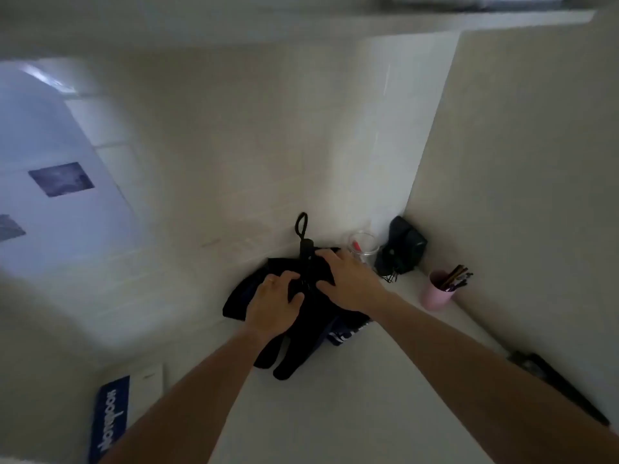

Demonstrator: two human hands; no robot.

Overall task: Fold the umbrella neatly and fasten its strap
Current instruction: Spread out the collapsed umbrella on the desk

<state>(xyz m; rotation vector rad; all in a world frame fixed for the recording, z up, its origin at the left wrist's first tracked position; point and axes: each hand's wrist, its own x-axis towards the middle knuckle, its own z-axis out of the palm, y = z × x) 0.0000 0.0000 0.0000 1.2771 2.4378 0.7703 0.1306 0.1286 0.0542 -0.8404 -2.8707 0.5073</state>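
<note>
A black collapsed umbrella (294, 343) lies on the white table (335, 413), its loose canopy folds spread out to both sides. Its handle (305, 249) points away from me, and a black wrist loop (300, 224) sticks out beyond it. My left hand (273, 304) presses on the canopy left of the shaft, fingers curled into the fabric. Over the canopy's right side, near the handle, my right hand (348, 281) lies flat with spread fingers. The strap is not visible.
A clear glass (363, 246) and a dark device (403, 246) stand in the corner behind the umbrella. A pink cup (437, 293) of pencils is at the right. A blue-and-white booklet (112, 416) lies at the left, a dark object (556, 383) along the right edge.
</note>
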